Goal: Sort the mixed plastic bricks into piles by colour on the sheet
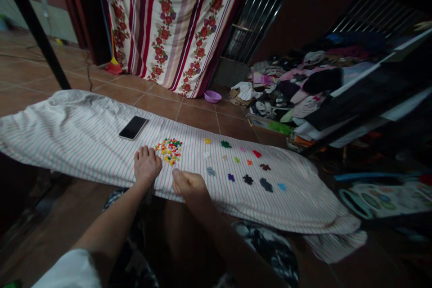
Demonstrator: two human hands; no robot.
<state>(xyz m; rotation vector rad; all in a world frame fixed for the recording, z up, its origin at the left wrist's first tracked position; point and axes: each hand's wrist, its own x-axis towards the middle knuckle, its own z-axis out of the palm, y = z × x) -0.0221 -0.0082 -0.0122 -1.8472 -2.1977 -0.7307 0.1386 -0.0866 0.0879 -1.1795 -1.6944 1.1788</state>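
Note:
On the striped cloth, my left hand [147, 164] rests palm down, fingers lying on the fabric at the left edge of a mixed pile of small colourful pieces [171, 149]. Just right of and below that pile, my right hand [191, 184] is closed in a pinch; whatever is between its fingertips is too small to make out. Further right lie several small heaps sorted by colour, among them yellow pieces [207, 141], dark green pieces [225, 144], red pieces [257, 154], black pieces [248, 180], purple pieces [231, 177] and light blue pieces [281, 186].
A smartphone [133, 127] lies left of the pile on the striped cloth [84, 135]. Beyond are a floral curtain [168, 22], a purple basin [212, 96], a broom [114, 65] and heaped clothes [297, 81]. A dark pole [37, 31] stands at left.

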